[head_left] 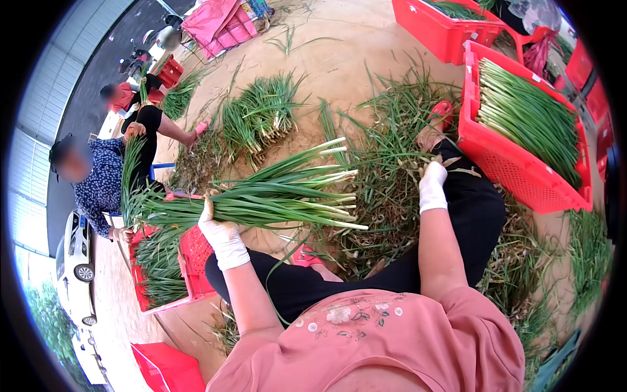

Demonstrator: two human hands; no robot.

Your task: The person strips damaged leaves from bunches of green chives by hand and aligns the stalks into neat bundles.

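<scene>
My left hand (219, 230), in a white glove, is closed around the leafy part of a bunch of green onions (287, 193). Their white root ends point right, over the ground between my knees. My right hand (432, 180), also gloved, is by my right knee, away from the bunch. Its fingers are curled near brownish, withered leaves; what they hold, if anything, I cannot make out. Under and around it lies a heap of discarded leaves (385, 222).
A red crate (522, 171) packed with green onions stands at right, another red crate (196, 261) at lower left. A pile of green onions (258, 117) lies ahead on the ground. A co-worker in a dark patterned shirt (108, 173) sits at left holding green onions; another person sits farther back.
</scene>
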